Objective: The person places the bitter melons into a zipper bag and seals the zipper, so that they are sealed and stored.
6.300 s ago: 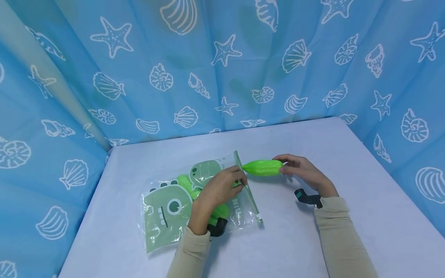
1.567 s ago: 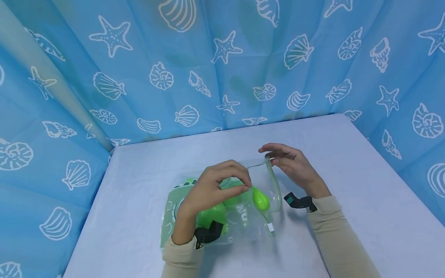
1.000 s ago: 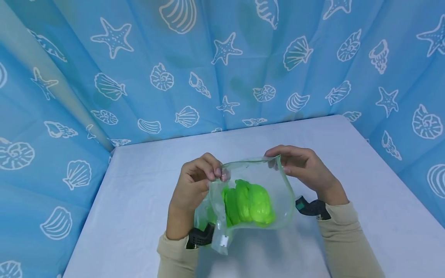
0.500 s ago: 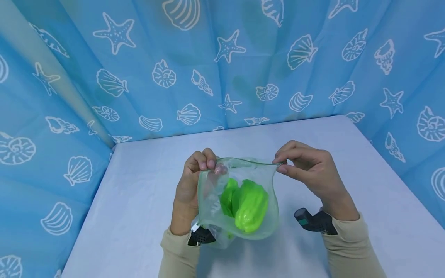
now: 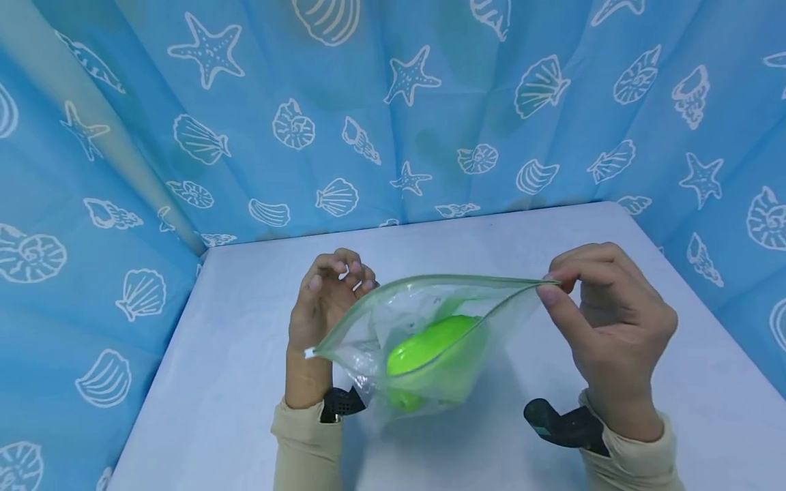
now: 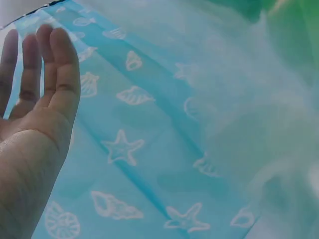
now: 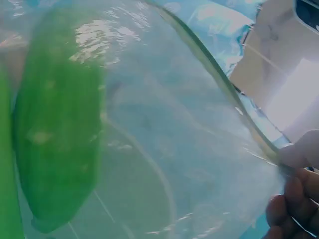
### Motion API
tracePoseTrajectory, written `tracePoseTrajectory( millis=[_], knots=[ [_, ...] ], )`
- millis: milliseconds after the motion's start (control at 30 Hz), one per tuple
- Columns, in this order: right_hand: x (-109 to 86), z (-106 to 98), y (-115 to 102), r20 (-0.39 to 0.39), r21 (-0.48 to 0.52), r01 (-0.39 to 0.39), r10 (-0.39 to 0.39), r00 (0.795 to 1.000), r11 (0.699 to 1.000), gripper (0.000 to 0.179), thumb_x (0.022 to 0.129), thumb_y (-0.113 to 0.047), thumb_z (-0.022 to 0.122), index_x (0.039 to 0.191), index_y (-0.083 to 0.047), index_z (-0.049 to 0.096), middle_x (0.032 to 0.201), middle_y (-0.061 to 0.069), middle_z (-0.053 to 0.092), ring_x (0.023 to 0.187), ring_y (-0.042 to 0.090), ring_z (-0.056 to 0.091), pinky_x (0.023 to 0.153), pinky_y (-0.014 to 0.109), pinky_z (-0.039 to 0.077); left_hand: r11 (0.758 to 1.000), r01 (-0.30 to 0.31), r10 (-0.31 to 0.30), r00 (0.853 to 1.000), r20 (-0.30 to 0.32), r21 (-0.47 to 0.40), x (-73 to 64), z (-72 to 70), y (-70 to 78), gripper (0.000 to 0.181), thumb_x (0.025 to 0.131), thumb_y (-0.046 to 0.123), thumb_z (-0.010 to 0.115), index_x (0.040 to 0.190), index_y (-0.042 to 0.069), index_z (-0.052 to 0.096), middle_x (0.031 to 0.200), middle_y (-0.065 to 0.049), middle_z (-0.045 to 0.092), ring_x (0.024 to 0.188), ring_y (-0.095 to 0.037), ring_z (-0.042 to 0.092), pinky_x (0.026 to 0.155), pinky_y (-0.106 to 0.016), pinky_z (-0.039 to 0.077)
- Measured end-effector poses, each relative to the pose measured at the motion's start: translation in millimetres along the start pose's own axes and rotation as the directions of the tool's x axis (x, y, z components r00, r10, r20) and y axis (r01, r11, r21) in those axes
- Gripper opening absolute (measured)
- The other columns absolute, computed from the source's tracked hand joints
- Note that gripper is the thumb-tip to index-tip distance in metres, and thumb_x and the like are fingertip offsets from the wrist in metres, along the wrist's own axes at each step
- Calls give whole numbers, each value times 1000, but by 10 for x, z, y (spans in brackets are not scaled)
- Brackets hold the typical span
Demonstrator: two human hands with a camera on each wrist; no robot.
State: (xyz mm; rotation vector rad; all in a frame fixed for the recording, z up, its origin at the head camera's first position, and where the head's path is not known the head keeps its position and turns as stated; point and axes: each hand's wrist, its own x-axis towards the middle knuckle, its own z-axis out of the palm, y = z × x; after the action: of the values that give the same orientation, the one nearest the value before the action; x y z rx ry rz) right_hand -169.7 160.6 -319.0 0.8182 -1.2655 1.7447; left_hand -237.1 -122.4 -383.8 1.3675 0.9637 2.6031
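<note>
My right hand pinches the right end of the mouth of a clear zip bag, and the bag hangs from it over the table. Its mouth gapes between two green-edged seams; a white zip slider sits at the left end. Inside lie bright green, long, ridged vegetable-shaped pieces, one filling the left side of the right wrist view as a green ridged piece. My left hand is raised behind the bag's left end, palm up with fingers loosely bent, holding nothing; the left wrist view shows its fingers extended.
A white-covered table lies under the hands. Blue curtains with white shells and starfish stand close behind the table and at both sides. Each wrist carries a black camera, such as the right wrist camera.
The green piece outside at first now lies inside the bag. The bag has been lifted and its mouth stretched sideways. My left hand has let go of the rim; my right has moved right, pinching its end.
</note>
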Motion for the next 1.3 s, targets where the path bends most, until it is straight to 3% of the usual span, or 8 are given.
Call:
tracePoseTrajectory(
  millis=[200, 400, 600, 667, 800, 867, 1000, 1300],
  knots=[
    [52, 8, -41, -155, -65, 11, -21, 988, 998, 12, 76, 14, 70, 80, 22, 62, 78, 18, 59, 78, 23, 56, 74, 26, 47, 964, -21, -30, 982, 188, 264, -34, -47, 131, 42, 106, 45, 45, 122, 10, 62, 118, -4, 57, 107, -21, 57, 87, -31, 52],
    [114, -63, -17, -255, -116, -45, 13, 967, 992, 12, 75, 14, 69, 80, 22, 61, 78, 17, 62, 73, 21, 56, 70, 25, 45, 921, 18, -127, 959, 255, 390, -63, -72, 253, 43, 97, 35, 67, 130, 8, 59, 124, -6, 57, 113, -23, 53, 96, -36, 48],
    [121, -94, 11, -278, -107, -51, 19, 960, 993, 11, 74, 15, 69, 81, 21, 63, 79, 18, 59, 70, 20, 52, 69, 25, 44, 779, 54, -280, 922, 269, 625, -60, 21, 336, 34, 92, 14, 75, 121, 3, 63, 119, -10, 60, 107, -27, 56, 92, -38, 51],
    [119, -98, 18, -279, -100, -48, 18, 960, 994, 11, 74, 16, 69, 82, 22, 63, 79, 19, 59, 71, 20, 52, 68, 24, 44, 741, 60, -289, 928, 237, 669, -53, 58, 337, 27, 92, 8, 73, 116, 0, 65, 115, -11, 63, 104, -28, 58, 88, -39, 53],
    [125, -122, 17, -275, -128, -55, 18, 961, 990, 12, 75, 15, 69, 83, 21, 64, 80, 18, 60, 72, 20, 54, 70, 25, 45, 697, 93, -190, 980, 58, 711, -53, 92, 324, 16, 92, 4, 71, 105, -4, 68, 106, -12, 65, 94, -28, 62, 79, -36, 55],
    [126, -151, 20, -271, -136, -61, 23, 962, 989, 12, 76, 15, 69, 84, 21, 64, 81, 17, 60, 72, 20, 56, 71, 25, 46, 679, 122, -99, 992, -74, 724, -65, 106, 327, 15, 92, 8, 74, 102, -1, 70, 102, -10, 66, 88, -26, 64, 76, -33, 56],
    [126, -202, 40, -258, -125, -70, 36, 965, 990, 14, 76, 16, 69, 86, 24, 62, 82, 16, 59, 73, 21, 59, 74, 26, 48, 654, 137, 94, 961, -260, 744, -79, 165, 361, 17, 88, 16, 78, 101, 6, 73, 91, -5, 71, 78, -19, 69, 73, -28, 56],
    [173, -213, 113, -232, -128, -113, 81, 969, 985, 13, 78, 15, 69, 88, 22, 63, 82, 17, 60, 74, 23, 61, 76, 25, 52, 604, 49, 336, 889, -310, 796, -9, 329, 448, 11, 91, -4, 69, 100, -11, 67, 84, -9, 72, 78, -19, 70, 77, -31, 56]
  ],
)
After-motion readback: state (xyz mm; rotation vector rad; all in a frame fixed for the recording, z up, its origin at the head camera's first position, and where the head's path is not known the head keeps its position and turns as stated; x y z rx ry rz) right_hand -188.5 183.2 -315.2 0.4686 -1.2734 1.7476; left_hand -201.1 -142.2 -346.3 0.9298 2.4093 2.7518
